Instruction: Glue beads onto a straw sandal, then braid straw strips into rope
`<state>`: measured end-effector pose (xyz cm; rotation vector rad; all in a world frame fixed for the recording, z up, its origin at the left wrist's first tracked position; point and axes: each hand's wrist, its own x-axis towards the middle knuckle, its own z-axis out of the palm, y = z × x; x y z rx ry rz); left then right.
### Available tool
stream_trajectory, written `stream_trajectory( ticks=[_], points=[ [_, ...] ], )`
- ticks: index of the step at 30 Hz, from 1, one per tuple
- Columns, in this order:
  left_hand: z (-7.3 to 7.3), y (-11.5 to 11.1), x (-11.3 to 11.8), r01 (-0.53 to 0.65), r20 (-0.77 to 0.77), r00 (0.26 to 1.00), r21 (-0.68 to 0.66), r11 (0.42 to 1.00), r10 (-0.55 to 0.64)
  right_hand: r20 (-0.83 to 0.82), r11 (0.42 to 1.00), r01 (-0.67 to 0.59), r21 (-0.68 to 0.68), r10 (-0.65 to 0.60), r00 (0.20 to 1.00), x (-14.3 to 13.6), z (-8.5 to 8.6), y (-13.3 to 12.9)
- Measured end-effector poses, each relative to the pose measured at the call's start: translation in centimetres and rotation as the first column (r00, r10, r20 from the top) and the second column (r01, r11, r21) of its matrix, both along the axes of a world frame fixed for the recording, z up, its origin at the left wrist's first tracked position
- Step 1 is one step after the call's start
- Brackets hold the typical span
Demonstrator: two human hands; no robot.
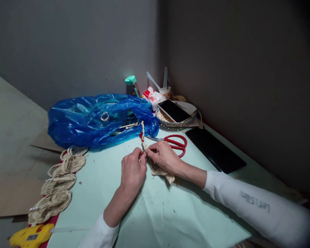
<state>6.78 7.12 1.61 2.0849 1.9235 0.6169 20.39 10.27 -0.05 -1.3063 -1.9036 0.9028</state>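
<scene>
A short pale braided cord (143, 129) runs up from between my hands, with a small red piece (141, 136) beside it. My left hand (134, 167) is closed in a pinch on the lower end of the cord. Close against it, my right hand (162, 155) pinches the same end from the other side. Crumpled pale strips (161, 172) lie under my right hand and hang below it. Red-handled scissors (176, 141) rest just beyond my right hand, blades pointing left. My fingers hide the exact spot where they meet the cord.
A blue plastic bag (88, 120) with pale strands lies at the back left. Looped cord bundles (58, 184) line the left edge, above a yellow glue gun (32, 236). Back right stand a basket (167, 124) holding a phone (174, 110), a bottle (131, 86) and a black tablet-like slab (215, 150).
</scene>
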Motion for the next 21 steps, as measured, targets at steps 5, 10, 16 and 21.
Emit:
stream_trajectory(
  ticks=[5,10,16,21],
  points=[
    [-0.6,-0.9,1.0,0.033,-0.175,0.985,0.172,0.984,-0.002,-0.056,0.999,-0.029,-0.031,0.028,0.998,0.2,0.1,0.0],
    [-1.2,-1.4,1.5,0.132,-0.336,0.941,0.288,0.949,-0.030,-0.113,0.996,-0.066,-0.051,0.060,0.992,0.5,0.2,0.1],
    [-0.9,-2.2,1.9,0.182,-0.472,0.882,0.295,0.938,-0.022,-0.162,0.989,-0.097,-0.113,0.078,0.984,0.4,0.2,-0.1],
    [-1.5,-3.0,2.6,0.238,-0.441,0.895,0.355,0.904,-0.062,-0.196,0.990,-0.070,-0.121,0.045,0.980,0.1,0.0,-0.1]
  ],
)
